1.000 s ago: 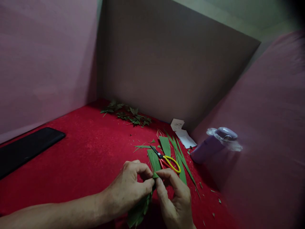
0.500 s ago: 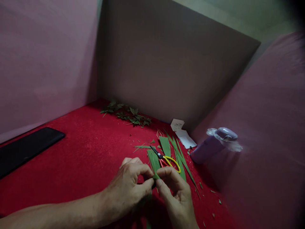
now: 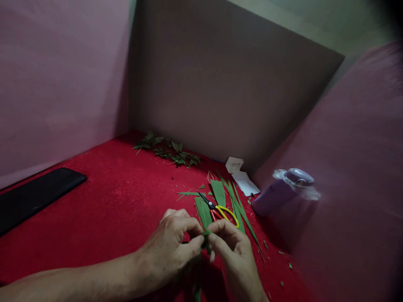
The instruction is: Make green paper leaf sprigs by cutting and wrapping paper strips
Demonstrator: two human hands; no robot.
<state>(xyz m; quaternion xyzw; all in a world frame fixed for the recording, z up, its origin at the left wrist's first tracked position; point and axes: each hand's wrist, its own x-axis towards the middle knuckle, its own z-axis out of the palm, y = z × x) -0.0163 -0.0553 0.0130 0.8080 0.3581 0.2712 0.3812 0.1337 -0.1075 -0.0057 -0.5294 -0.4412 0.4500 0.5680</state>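
Between my two hands is a small folded piece of green leaf (image 3: 206,231). My left hand (image 3: 176,239) pinches its left side between thumb and forefinger. From the right, the thumb and fingers of my right hand (image 3: 234,247) close on the same piece. Much of the leaf is covered by the fingers. Just beyond the hands lie scissors (image 3: 226,213) with black blades and yellow and red handles, resting on a broad green leaf strip (image 3: 203,209). Another wide strip (image 3: 218,191) is behind them.
Long thin leaf blades (image 3: 242,205) lie right of the scissors. At the back are heaps of lobed green leaves (image 3: 179,156) and white paper cards (image 3: 245,183). A purple bottle (image 3: 273,195) with plastic wrap stands tilted at right. A black flat object (image 3: 37,197) lies left on the red cloth (image 3: 110,201).
The fingers have shifted slightly around the leaf piece, and less of it shows now. A fingertip of my right hand now shows below the leaf. Everything else stays in place.
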